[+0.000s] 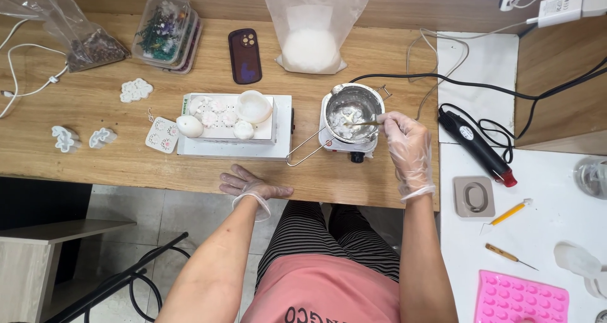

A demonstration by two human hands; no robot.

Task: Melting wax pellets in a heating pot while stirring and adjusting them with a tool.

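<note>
Gloves of thin clear plastic cover both hands. The right hand (404, 147) has its fingers (387, 122) pinched narrowly around the end of a slim pale stirring stick (361, 124). The stick's long axis runs roughly level, from the fingertips leftward into a small round metal melting pot (349, 105). Its far tip lies among soft white lumps (344, 117) at the bottom of the pot. The pot sits on a small white electric hot plate (344, 142), and its long wire handle (306, 151) slants down and to the left, toward the near edge of the wooden tabletop (95, 108).

The left hand (251, 185) rests flat on that near edge with its fingers spread loosely, holding nothing. It is well apart from the pot, so the right hand is plainly the nearer one.

Just left of the hot plate stands a white box-shaped scale (234, 147) carrying white moulded pieces (218, 117) and a translucent cup (254, 106). Behind the pot leans a clear zip bag of white granules (312, 35), with a dark phone (245, 55) beside it. To the right a black heat gun (475, 142) and its black cable (404, 77) lie close by on the white surface, crowding that side. Bare wood in front of the pot gives the wrist free room.
</note>
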